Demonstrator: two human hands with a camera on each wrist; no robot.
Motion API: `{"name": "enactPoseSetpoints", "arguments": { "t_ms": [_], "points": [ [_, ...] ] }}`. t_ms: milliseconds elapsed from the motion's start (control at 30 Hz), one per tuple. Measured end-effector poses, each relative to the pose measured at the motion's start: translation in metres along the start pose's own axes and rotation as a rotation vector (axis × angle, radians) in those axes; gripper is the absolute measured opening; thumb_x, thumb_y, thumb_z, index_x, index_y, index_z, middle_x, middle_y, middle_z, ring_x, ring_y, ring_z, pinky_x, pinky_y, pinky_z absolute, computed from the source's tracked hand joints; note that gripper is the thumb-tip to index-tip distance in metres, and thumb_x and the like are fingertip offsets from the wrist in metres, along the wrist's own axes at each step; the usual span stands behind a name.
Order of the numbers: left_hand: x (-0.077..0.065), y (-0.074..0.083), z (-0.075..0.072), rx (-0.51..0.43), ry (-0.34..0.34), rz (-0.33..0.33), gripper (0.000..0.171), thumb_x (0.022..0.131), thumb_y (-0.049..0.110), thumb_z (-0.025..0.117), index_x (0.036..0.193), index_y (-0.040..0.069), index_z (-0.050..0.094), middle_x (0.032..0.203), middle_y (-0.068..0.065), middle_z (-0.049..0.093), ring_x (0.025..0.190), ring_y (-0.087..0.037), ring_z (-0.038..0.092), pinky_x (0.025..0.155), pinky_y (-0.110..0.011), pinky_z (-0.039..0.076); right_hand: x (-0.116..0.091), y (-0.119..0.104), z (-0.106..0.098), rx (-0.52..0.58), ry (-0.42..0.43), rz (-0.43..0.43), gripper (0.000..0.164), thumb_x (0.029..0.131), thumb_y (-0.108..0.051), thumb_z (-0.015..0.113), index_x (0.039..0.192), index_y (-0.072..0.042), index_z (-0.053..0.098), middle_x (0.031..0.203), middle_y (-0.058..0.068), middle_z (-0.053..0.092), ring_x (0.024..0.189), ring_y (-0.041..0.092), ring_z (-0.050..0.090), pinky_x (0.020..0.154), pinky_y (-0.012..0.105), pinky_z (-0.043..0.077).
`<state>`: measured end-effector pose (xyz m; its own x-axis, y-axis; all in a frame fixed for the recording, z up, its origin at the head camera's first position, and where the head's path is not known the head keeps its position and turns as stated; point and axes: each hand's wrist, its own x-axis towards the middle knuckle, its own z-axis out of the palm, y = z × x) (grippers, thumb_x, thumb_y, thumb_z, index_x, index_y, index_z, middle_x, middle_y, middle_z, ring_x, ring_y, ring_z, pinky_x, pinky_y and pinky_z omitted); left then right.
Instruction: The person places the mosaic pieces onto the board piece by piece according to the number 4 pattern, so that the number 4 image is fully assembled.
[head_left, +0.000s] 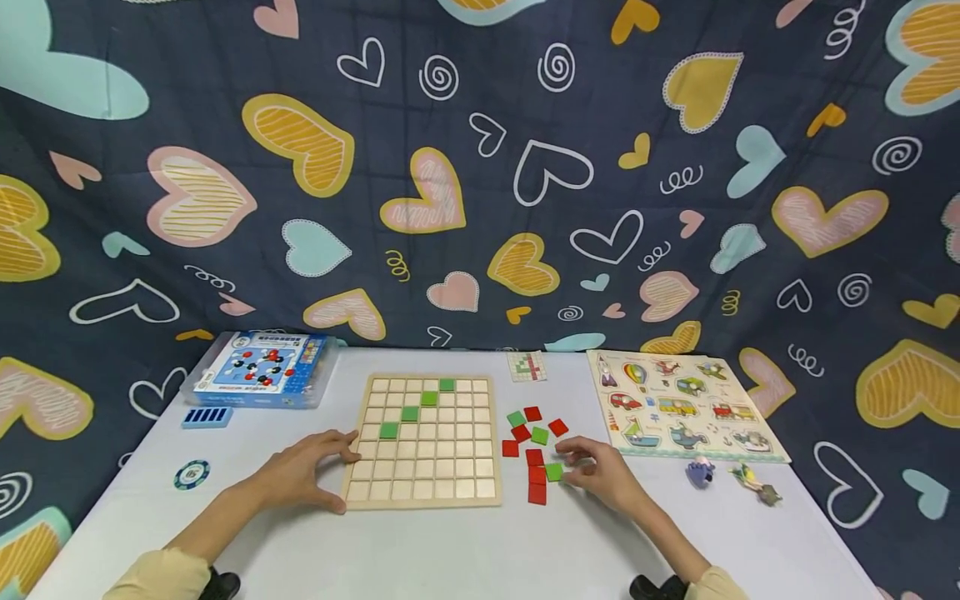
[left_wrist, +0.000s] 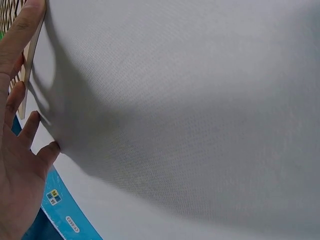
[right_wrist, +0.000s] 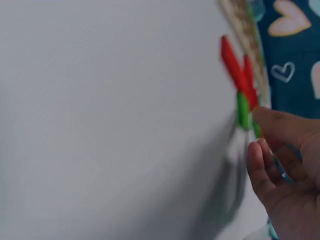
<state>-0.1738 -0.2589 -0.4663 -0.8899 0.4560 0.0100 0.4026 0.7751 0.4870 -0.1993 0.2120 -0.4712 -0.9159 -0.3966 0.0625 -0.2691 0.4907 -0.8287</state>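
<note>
A wooden grid board [head_left: 422, 504] lies flat, with several green tiles [head_left: 409, 414] in a diagonal line of its squares. My left hand [head_left: 303, 471] rests at the board's left edge, thumb by the near corner and fingers extended; the left wrist view has the hand [left_wrist: 22, 160] along that edge. To the right of the board lie loose red tiles [head_left: 537, 493] and green tiles [head_left: 539, 436]. Beside the nearest green tile [head_left: 553, 472] is my right hand [head_left: 603, 475], its fingers loosely bent. In the right wrist view the fingertips are close to a blurred green tile [right_wrist: 243, 110]; contact is unclear.
A small pattern card [head_left: 528, 367] lies behind the loose tiles. At the right are a picture puzzle board [head_left: 693, 450] and small figures [head_left: 701, 473]. On the left stand a boxed set [head_left: 262, 371], a blue slotted block [head_left: 206, 417] and a round chip [head_left: 192, 475]. A heart-patterned cloth [head_left: 450, 250] hangs behind.
</note>
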Motion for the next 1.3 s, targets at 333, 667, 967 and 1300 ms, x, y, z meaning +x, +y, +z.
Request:
{"name": "enactPoseSetpoints", "arguments": {
  "t_ms": [333,667,967,1300],
  "points": [
    [-0.007,-0.003,-0.002,-0.01,0.019,-0.007,0.066,0.056,0.058,0.081,0.111,0.024,0.068,0.141,-0.014,0.049,0.123,-0.044,0.046,0.08,-0.068,0.044,-0.003,0.02,0.008,0.061,0.038,-0.006,0.028,0.08,0.0,0.074,0.107,0.002,0.065,0.098,0.012,0.069,0.083,0.013,0.061,0.071,0.021,0.054],
    [-0.006,-0.001,-0.003,-0.01,0.011,-0.01,0.067,0.057,0.058,0.081,0.113,0.024,0.067,0.142,-0.013,0.048,0.125,-0.045,0.044,0.079,-0.07,0.044,-0.003,0.011,0.009,0.234,0.111,0.114,0.032,0.083,0.004,0.07,0.113,0.011,0.06,0.107,0.023,0.065,0.086,0.014,0.066,0.075,0.019,0.054],
    [-0.002,0.001,-0.004,-0.013,-0.001,-0.005,0.068,0.058,0.058,0.081,0.115,0.024,0.066,0.143,-0.014,0.047,0.126,-0.046,0.043,0.081,-0.071,0.043,0.009,-0.007,0.015,0.271,0.146,0.131,0.034,0.082,0.005,0.07,0.114,0.011,0.06,0.11,0.024,0.065,0.094,0.028,0.068,0.078,0.023,0.055],
    [-0.001,0.0,-0.001,-0.007,-0.004,-0.01,0.067,0.058,0.059,0.081,0.114,0.025,0.065,0.143,-0.014,0.046,0.126,-0.047,0.042,0.08,-0.073,0.041,0.028,-0.022,0.043,0.339,0.141,0.103,0.034,0.083,0.005,0.069,0.114,0.012,0.059,0.11,0.026,0.064,0.094,0.033,0.067,0.079,0.028,0.056]
  ]
}}
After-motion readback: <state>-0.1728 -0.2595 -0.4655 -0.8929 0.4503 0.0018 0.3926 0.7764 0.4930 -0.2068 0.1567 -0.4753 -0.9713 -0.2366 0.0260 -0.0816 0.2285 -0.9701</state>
